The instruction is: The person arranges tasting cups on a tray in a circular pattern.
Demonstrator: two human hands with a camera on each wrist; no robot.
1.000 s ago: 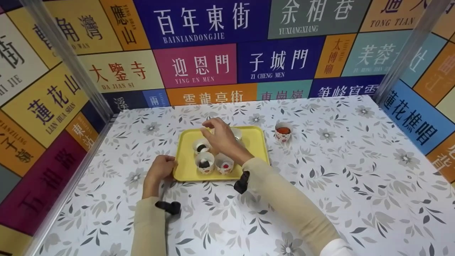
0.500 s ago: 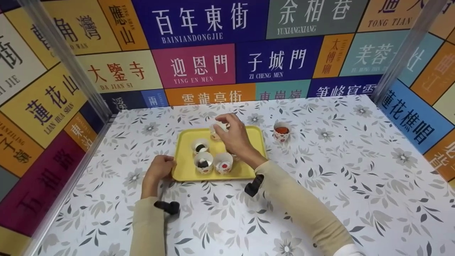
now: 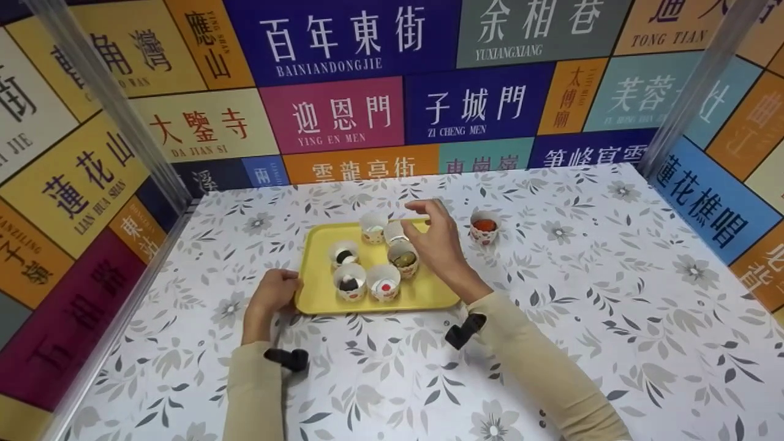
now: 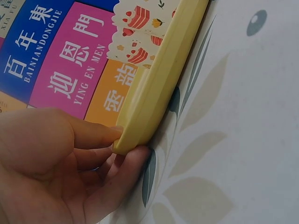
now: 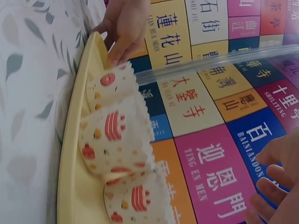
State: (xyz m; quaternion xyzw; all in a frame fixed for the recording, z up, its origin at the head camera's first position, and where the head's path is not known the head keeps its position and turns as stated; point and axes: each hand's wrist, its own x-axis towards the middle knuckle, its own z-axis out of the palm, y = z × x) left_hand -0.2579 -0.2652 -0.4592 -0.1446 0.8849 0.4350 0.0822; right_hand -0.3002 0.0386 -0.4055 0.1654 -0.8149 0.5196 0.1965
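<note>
On the patterned tabletop lies a yellow tray (image 3: 320, 245) holding several paper baking cups with red cake prints. My left hand (image 3: 274, 291) pinches the tray's left edge, thumb on top and fingers beneath, as the left wrist view shows. My right hand (image 3: 438, 242) is over the tray's right side, thumb and fingers apart, holding nothing. Its fingertips are near a back paper cup (image 3: 395, 233) and a cup with olive-green contents (image 3: 403, 260). Another back cup (image 3: 373, 228) looks whitish inside. Toward the front left are two cups with black-and-white contents (image 3: 350, 285) and one with a red dot (image 3: 384, 285).
A paper cup with orange-red contents (image 3: 485, 228) stands on the table, off the tray to the right. Wall panels with large printed characters (image 3: 343, 116) enclose the back and sides, with clear corner posts (image 3: 692, 98).
My right hand has moved right from above the back middle of the tray, uncovering the back cups and the olive-green one. My left hand stays at the tray's edge.
</note>
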